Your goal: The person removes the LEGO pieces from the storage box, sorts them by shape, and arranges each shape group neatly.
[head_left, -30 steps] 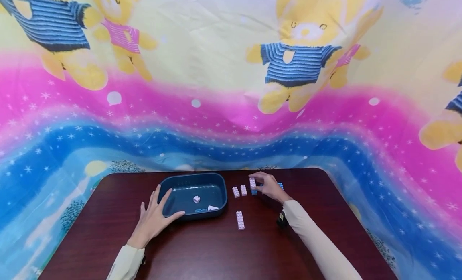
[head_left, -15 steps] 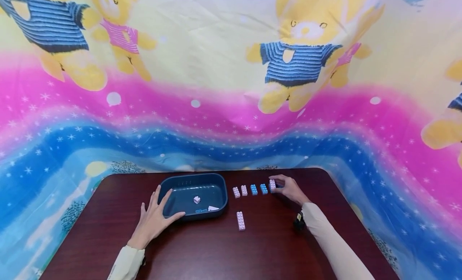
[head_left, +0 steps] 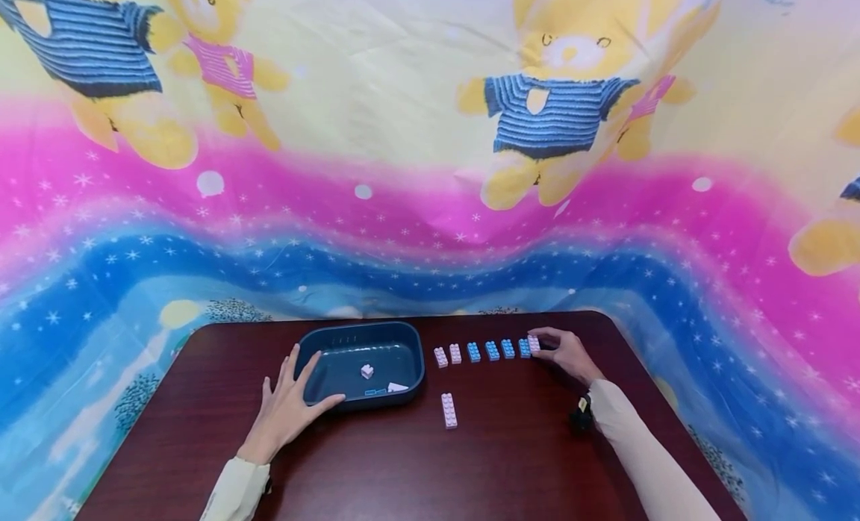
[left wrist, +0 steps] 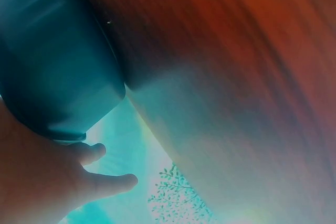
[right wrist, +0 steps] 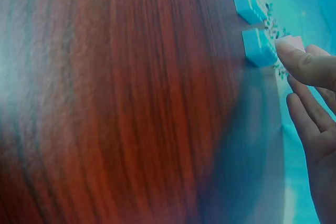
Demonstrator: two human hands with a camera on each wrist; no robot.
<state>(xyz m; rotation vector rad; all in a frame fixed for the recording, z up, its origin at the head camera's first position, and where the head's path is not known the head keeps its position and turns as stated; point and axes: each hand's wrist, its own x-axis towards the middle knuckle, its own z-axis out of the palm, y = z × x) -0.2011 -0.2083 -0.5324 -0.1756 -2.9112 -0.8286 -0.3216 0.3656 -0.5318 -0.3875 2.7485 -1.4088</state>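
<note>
A pale pink toy brick (head_left: 534, 342) is pinched between the thumb and fingers of my right hand (head_left: 568, 354), at the right end of a row of bricks. The blue brick (head_left: 524, 348) at that end sits right beside it; in the right wrist view the end blue brick (right wrist: 258, 46) stands close to my thumb. My left hand (head_left: 287, 405) rests with spread fingers on the left side of a dark teal tray (head_left: 418, 372). Inside the tray lie a small pale pink brick (head_left: 366, 371), a white piece (head_left: 397, 387) and a flat blue piece (head_left: 373, 392).
Further left in the row stand two pale pink bricks (head_left: 440, 357) and more blue bricks (head_left: 473, 351). A longer pale pink brick (head_left: 449, 410) lies nearer on the brown table (head_left: 376, 469). Behind the table's far edge hangs a bear-print cloth (head_left: 403, 207).
My right hand has carried the pale pink brick rightward along the row, from above the first blue brick to the far end. The left hand stays on the tray.
</note>
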